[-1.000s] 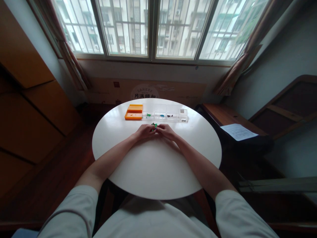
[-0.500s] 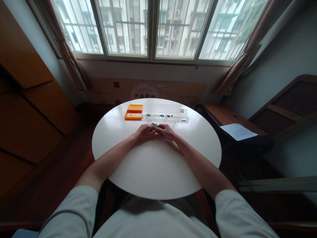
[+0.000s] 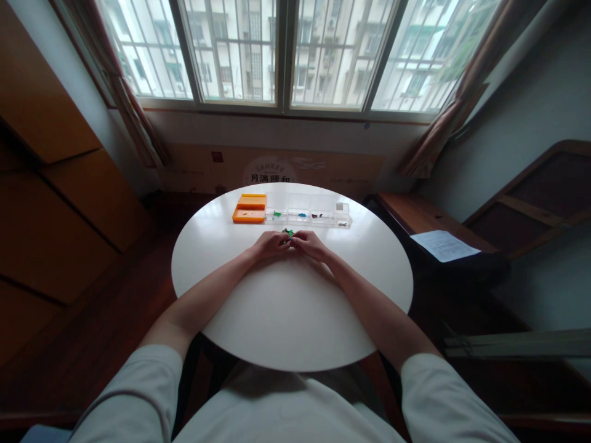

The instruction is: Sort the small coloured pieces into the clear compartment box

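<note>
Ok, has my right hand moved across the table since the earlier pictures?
No, not visibly. Judged against the orange box, the right hand stays in the same place, to its right and nearer the body, at the small green piece.

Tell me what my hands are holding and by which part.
A small green object, held between the left hand and right hand; the gripped part is too small to make out.

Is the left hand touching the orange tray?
Apart. The head view shows a strip of white tabletop between the left hand and the orange tray.
</note>
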### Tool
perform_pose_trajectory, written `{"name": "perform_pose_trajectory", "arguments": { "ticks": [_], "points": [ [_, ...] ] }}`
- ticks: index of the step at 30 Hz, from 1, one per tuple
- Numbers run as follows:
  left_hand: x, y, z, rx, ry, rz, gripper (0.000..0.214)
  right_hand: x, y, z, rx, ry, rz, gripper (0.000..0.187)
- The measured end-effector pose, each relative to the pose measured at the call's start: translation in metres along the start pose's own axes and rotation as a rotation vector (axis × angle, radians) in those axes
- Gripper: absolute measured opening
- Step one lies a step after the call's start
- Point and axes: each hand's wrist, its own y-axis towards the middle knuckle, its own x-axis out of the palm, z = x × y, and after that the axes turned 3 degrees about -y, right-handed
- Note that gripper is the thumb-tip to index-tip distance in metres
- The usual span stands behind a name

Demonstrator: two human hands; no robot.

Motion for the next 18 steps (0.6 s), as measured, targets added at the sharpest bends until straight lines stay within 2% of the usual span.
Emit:
{"name": "perform_pose_trajectory", "arguments": {
  "ticks": [8, 18],
  "points": [
    [-0.0019, -0.0001, 0.0024, -0.021, 0.0, -0.017, 0.03, 0.0004, -0.0008, -0.001, -0.001, 0.02, -0.001, 0.026],
    [-0.0011, -0.0014, 0.0008, 0.002, -0.035, 0.025, 0.024, -0.0006, -0.0005, 0.0012, 0.054, 0.077, -0.01, 0.035]
  ]
}}
